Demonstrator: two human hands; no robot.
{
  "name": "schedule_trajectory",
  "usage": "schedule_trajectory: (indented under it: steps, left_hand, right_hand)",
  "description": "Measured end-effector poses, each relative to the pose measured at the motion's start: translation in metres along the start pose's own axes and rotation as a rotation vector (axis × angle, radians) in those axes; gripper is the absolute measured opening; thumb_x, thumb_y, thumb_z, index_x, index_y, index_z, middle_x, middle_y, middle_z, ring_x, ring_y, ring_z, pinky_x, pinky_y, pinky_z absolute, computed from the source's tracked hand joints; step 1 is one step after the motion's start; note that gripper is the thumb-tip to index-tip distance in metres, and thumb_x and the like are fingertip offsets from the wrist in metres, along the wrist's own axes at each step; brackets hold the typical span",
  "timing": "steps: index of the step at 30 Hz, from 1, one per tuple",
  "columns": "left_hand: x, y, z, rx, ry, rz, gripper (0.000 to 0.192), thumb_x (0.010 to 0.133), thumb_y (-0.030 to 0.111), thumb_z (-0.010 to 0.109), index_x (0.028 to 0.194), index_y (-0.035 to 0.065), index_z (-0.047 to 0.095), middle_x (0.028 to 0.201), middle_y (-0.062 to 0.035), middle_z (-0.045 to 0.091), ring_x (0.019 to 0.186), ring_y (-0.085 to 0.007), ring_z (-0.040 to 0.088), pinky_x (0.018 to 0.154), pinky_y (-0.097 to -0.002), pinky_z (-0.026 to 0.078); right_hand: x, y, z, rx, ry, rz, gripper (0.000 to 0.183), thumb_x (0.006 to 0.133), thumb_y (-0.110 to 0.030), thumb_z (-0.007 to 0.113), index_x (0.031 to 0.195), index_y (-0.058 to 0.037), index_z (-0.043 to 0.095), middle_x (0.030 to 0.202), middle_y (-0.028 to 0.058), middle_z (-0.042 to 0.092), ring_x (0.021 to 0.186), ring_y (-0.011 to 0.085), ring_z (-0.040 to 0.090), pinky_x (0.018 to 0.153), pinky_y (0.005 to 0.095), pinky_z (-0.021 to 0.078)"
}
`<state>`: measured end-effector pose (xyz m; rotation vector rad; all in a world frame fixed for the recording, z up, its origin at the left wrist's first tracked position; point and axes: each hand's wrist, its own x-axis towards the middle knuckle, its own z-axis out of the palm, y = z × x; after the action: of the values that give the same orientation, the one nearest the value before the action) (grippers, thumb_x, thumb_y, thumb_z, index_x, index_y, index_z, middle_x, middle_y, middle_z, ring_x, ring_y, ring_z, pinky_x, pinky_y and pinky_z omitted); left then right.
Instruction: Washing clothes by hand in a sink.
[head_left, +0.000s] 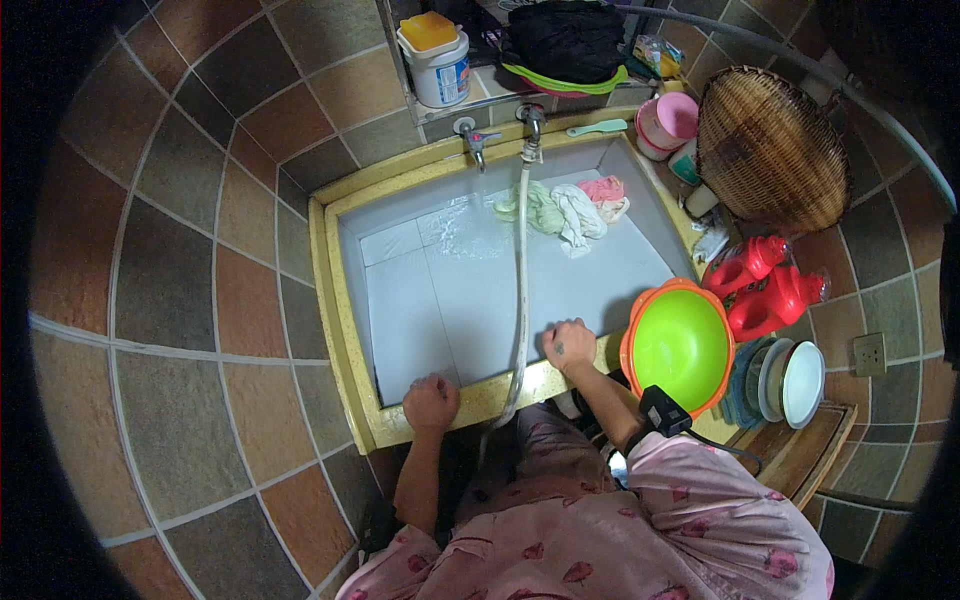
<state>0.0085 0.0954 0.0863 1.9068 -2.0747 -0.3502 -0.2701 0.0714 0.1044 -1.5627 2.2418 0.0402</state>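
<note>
My left hand (431, 403) rests on the yellow front rim (480, 396) of a wide tiled sink, its fingers curled and nothing seen in them. Farther right, my right hand (570, 345) is also curled into a fist over the inner side of that rim. Between the two hands a pale hose (523, 285) runs from the right tap (532, 124) down over the rim. Water pours from the left tap (475, 141) and splashes on the sink floor (480, 315). Toward the back of the sink lie a light green cloth (541, 208), a white cloth (579, 216) and a pink cloth (602, 189).
An orange-rimmed green basin (679, 349) stands right of my right hand. Beyond it are red detergent bottles (765, 289), stacked bowls (802, 386) and a woven basket (776, 150). A pale green brush (597, 128) lies on the back rim; a white bucket (441, 75) sits on the ledge.
</note>
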Motion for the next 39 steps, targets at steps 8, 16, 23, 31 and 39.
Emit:
schedule_trajectory:
  steps: [8, 16, 23, 31, 39]
  left_hand:
    - [-0.0007, -0.0033, 0.0026, -0.009, 0.014, 0.008, 0.021, 0.075, 0.027, 0.057, 0.068, 0.0073, 0.058, 0.068, -0.0137, 0.06, 0.066, -0.0331, 0.059, 0.059, -0.046, 0.048]
    - [0.0002, 0.0003, -0.0006, 0.012, -0.009, -0.014, 0.021, 0.076, 0.027, 0.058, 0.069, 0.0075, 0.059, 0.07, -0.0136, 0.06, 0.067, -0.0329, 0.06, 0.061, -0.0452, 0.048]
    - [0.0005, -0.0006, 0.0001, 0.029, -0.029, -0.019, 0.021, 0.076, 0.027, 0.058, 0.07, 0.0069, 0.06, 0.071, -0.013, 0.061, 0.068, -0.0321, 0.06, 0.061, -0.0446, 0.049]
    - [0.0005, -0.0011, 0.0001, 0.012, -0.049, -0.018, 0.021, 0.077, 0.027, 0.058, 0.072, 0.0074, 0.062, 0.071, -0.0127, 0.061, 0.07, -0.0314, 0.061, 0.063, -0.0443, 0.049]
    - [0.0015, 0.0017, -0.0027, 0.014, -0.077, -0.047, 0.022, 0.077, 0.027, 0.058, 0.071, 0.0068, 0.061, 0.071, -0.0135, 0.061, 0.071, -0.0326, 0.06, 0.064, -0.0452, 0.049]
  right_hand:
    - [-0.0012, -0.001, 0.0022, 0.038, 0.082, -0.005, 0.036, 0.08, -0.03, 0.048, 0.081, -0.0007, 0.069, 0.086, 0.0172, 0.066, 0.094, 0.0308, 0.059, 0.082, 0.0402, 0.0505]
    - [-0.0002, -0.0013, -0.0004, 0.018, 0.02, 0.002, 0.038, 0.081, -0.03, 0.046, 0.085, -0.0008, 0.07, 0.094, 0.0166, 0.066, 0.098, 0.0282, 0.058, 0.084, 0.0381, 0.0497]
    - [0.0008, -0.0007, 0.002, 0.013, 0.016, 0.011, 0.038, 0.082, -0.03, 0.045, 0.085, -0.0007, 0.069, 0.093, 0.0167, 0.066, 0.097, 0.0278, 0.059, 0.083, 0.0376, 0.05]
    - [0.0008, 0.0006, 0.0044, 0.013, 0.057, -0.007, 0.038, 0.081, -0.031, 0.046, 0.082, -0.0011, 0.07, 0.088, 0.0169, 0.066, 0.095, 0.0288, 0.059, 0.082, 0.038, 0.0502]
    - [0.0019, 0.0022, 0.0082, 0.019, 0.064, 0.003, 0.037, 0.081, -0.031, 0.046, 0.082, -0.0018, 0.069, 0.09, 0.0159, 0.067, 0.095, 0.0295, 0.059, 0.083, 0.0383, 0.0495]
